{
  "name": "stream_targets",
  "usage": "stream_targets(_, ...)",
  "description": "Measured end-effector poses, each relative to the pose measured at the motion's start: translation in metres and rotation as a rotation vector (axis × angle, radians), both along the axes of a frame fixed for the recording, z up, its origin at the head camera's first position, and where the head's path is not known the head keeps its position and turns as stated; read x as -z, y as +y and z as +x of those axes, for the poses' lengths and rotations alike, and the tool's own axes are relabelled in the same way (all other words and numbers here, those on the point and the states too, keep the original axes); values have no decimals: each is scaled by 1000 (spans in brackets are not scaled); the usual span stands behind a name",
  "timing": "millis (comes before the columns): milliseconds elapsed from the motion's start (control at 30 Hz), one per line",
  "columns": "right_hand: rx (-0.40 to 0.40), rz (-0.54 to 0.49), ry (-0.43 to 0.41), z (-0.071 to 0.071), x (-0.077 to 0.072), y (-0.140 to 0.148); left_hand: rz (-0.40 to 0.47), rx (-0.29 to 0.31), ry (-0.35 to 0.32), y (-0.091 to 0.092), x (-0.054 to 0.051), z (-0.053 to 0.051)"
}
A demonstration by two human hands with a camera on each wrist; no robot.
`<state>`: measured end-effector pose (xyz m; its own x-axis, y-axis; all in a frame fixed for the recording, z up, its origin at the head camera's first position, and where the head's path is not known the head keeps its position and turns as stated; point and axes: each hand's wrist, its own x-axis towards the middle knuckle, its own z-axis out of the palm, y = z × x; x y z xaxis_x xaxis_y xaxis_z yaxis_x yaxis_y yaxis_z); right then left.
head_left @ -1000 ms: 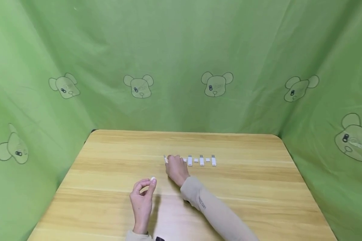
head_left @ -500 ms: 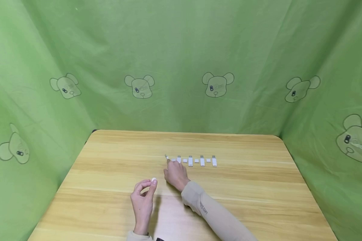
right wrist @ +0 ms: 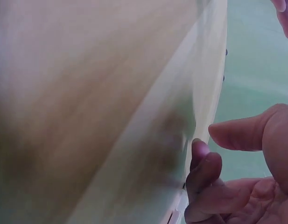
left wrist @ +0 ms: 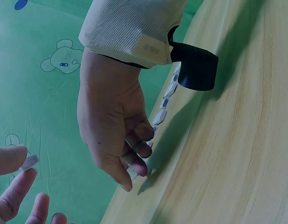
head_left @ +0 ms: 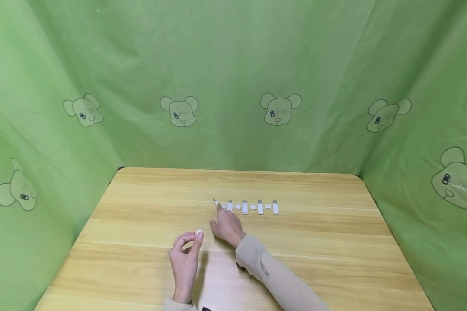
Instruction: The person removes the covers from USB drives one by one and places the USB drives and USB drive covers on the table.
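Observation:
My left hand pinches a small white cap between thumb and finger above the table. In the left wrist view that white cap shows between the fingertips. Farther forward, my right hand reaches to the left end of a row of white USB sticks. Its extended index finger touches the leftmost USB stick, which lies tilted and is partly hidden. The right wrist view has the thumb apart from the bent fingers. Beside that stick lies another upright-aligned USB stick, its near end close to my knuckles.
To the right, more USB sticks alternate with small white caps in a straight row on the wooden table. A green curtain with bear-face prints stands behind the table and along both sides.
My right hand has drawn back slightly toward me, uncovering the second stick from the left and a cap. The leftmost stick's angle has changed slightly. My left hand keeps its pinch, nearly still.

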<state>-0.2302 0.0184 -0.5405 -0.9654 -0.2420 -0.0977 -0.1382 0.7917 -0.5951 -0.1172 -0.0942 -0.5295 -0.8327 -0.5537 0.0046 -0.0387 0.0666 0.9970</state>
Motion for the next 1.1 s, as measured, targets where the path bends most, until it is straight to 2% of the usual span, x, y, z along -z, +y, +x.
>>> stream_targets(167, -19, -3, -32, 0, 3, -2, -1, -2, -3, 0, 0, 0)
stream_targets(433, -81, 11, -21, 4, 4, -6, 1, 3, 1, 0, -1, 0)
stream_targets(667, -150, 73, 63, 9, 4, -9, 1, -3, 17, 0, -1, 1)
stream_targets(767, -151, 106, 98, 9, 4, -10, 4, -5, 15, -1, -1, 2)
stream_targets(967, -110, 117, 87, 7, 4, -9, 6, -4, 10, -2, 0, 4)
stream_targets(1100, -130, 133, 92, 9, 5, -9, 6, -7, 8, -4, 1, 5)
